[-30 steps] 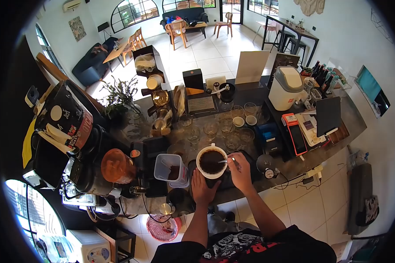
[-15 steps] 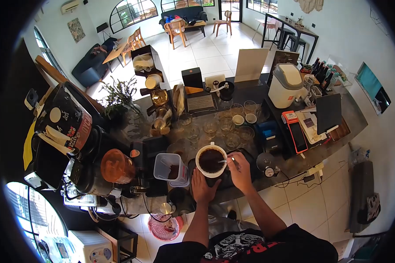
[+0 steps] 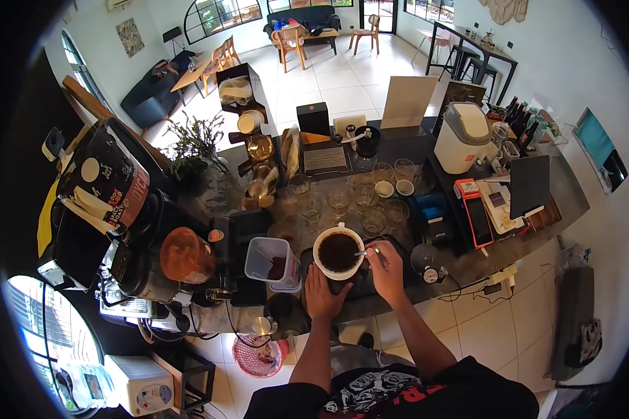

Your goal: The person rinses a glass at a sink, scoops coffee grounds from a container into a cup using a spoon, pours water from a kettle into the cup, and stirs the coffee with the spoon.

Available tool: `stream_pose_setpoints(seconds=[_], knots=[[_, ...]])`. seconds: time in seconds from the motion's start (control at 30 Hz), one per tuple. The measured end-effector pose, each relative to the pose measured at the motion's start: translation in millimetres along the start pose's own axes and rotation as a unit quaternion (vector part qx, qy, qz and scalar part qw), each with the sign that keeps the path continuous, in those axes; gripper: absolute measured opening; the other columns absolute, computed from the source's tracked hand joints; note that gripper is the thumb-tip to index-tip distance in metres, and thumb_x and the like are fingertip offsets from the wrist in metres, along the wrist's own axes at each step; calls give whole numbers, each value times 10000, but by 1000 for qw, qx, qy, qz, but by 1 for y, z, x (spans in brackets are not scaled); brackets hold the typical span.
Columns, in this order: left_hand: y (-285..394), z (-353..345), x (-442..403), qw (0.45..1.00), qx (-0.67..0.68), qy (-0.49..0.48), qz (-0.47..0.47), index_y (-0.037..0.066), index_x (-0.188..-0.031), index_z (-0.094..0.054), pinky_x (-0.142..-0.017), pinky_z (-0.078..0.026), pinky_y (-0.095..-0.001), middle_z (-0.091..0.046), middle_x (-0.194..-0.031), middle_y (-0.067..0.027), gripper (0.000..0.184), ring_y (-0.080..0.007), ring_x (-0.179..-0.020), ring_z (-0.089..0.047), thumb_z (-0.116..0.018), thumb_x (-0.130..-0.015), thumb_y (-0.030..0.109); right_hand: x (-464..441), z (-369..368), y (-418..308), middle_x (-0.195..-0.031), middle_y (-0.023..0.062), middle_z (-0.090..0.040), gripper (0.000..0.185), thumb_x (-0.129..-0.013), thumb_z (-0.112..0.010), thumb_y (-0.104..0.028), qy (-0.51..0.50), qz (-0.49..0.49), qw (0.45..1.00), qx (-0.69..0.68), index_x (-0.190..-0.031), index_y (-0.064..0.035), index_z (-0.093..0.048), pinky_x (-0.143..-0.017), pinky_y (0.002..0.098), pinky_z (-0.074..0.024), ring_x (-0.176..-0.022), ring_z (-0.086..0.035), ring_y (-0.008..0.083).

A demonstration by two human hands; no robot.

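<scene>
A white handled vessel, seemingly a coffee dripper, stands at the counter's near edge with dark, wet coffee inside. My right hand pinches the thin metal handle of a spoon at its right rim; the spoon's far end is hidden in the coffee. My left hand lies with fingers stretched out along the vessel's lower left side, on or just over the dark surface beneath it. Left of that hand stands a clear plastic container with brown coffee grounds in it.
Several clear glasses and two small white cups stand beyond the vessel. A grinder with an orange hopper is on the left. A card terminal and a white-and-grey bin stand on the right. A pink basket sits on the floor.
My right hand has shifted slightly with the spoon at the rim. The coffee surface looks darker and smoother. The left hand keeps its place; the camera view has tilted a little.
</scene>
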State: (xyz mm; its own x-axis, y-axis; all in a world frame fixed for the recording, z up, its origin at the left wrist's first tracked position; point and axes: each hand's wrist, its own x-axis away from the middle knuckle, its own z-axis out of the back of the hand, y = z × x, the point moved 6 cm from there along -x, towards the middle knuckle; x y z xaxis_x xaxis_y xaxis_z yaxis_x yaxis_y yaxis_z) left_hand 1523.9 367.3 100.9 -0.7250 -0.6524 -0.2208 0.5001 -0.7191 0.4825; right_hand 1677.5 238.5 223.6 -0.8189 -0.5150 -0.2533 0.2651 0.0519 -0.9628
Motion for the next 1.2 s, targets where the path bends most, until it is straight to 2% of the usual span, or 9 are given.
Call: stream_pose_setpoints(seconds=[0.1, 0.2, 0.3, 0.5, 0.53, 0.63, 0.73, 0.83, 1.2], knots=[[0, 0, 1, 1000, -2, 1, 0, -44, -1633, -359, -1307, -270, -513, -382, -1702, -248, 1143, -373, -1614, -318, -807, -852, 660, 2, 1, 4, -1131, 40, -637, 191, -1092, -648, -161, 5, -2, 1000, 15, -1116, 19, -707, -709, 227, -521, -870, -621, 65], [3, 3, -1, 1000, -3, -16, 2, -48, -1629, -363, -1307, -270, -514, -391, -1695, -251, 1140, -374, -1613, -318, -806, -853, 659, 2, 1, -4, -1060, 76, -680, 174, -1052, -673, -133, 23, 8, 1000, -3, -1063, 35, -720, -672, 247, -473, -816, -623, 109], [4, 4, -2, 1000, -3, -15, 2, -60, -1623, -367, -1308, -270, -508, -399, -1689, -254, 1141, -374, -1612, -321, -803, -855, 662, 2, -1, 1, -1046, 79, -683, 172, -1052, -678, -141, 27, 11, 999, -25, -1065, 25, -723, -666, 249, -473, -811, -623, 114], [4, 6, -1, 1000, -7, -5, 11, -65, -1625, -365, -1307, -276, -495, -398, -1692, -253, 1153, -372, -1609, -328, -803, -851, 670, -2, -1, -3, -1036, 67, -677, 180, -1064, -668, -146, 32, -1, 999, -15, -1075, 27, -718, -674, 247, -473, -824, -618, 102], [5, 6, -1, 1000, -10, -3, 4, -62, -1633, -351, -1306, -277, -496, -387, -1699, -253, 1165, -374, -1608, -330, -796, -853, 678, -2, -1, -3, -1084, 60, -672, 188, -1075, -652, -149, 30, 6, 999, -9, -1075, 29, -712, -672, 234, -461, -834, -615, 91], [5, 6, -1, 1000, -11, -6, -2, -56, -1638, -345, -1306, -277, -496, -377, -1706, -250, 1167, -371, -1608, -329, -796, -852, 680, 1, 1, 2, -1146, 55, -661, 199, -1086, -640, -169, 62, 1, 996, -64, -1073, 16, -714, -672, 224, -483, -846, -617, 84], [4, 6, -1, 1000, -3, -6, 5, -52, -1640, -344, -1305, -278, -501, -373, -1709, -249, 1166, -372, -1609, -328, -806, -848, 668, -2, 4, 6, -1183, 43, -636, 205, -1096, -626, -183, 72, -20, 996, -56, -1084, 3, -711, -673, 216, -517, -859, -615, 70], [5, 7, -1, 1000, 0, -8, 10, -51, -1639, -347, -1305, -278, -503, -377, -1707, -249, 1162, -375, -1609, -328, -814, -846, 660, -7, 1, 14, -1163, 34, -631, 207, -1097, -620, -190, 45, -56, 995, -76, -1093, -2, -706, -670, 217, -541, -862, -615, 67], [8, 10, -1, 999, 14, 27, -21, -51, -1614, -390, -1276, -328, -516, -431, -1671, -256, 1120, -392, -1574, -393, -843, -838, 616, -12, 3, 16, -1110, 28, -610, 165, -1089, -616, -146, 14, -42, 995, -86, -1107, 0, -692, -675, 215, -503, -839, -588, 58]])
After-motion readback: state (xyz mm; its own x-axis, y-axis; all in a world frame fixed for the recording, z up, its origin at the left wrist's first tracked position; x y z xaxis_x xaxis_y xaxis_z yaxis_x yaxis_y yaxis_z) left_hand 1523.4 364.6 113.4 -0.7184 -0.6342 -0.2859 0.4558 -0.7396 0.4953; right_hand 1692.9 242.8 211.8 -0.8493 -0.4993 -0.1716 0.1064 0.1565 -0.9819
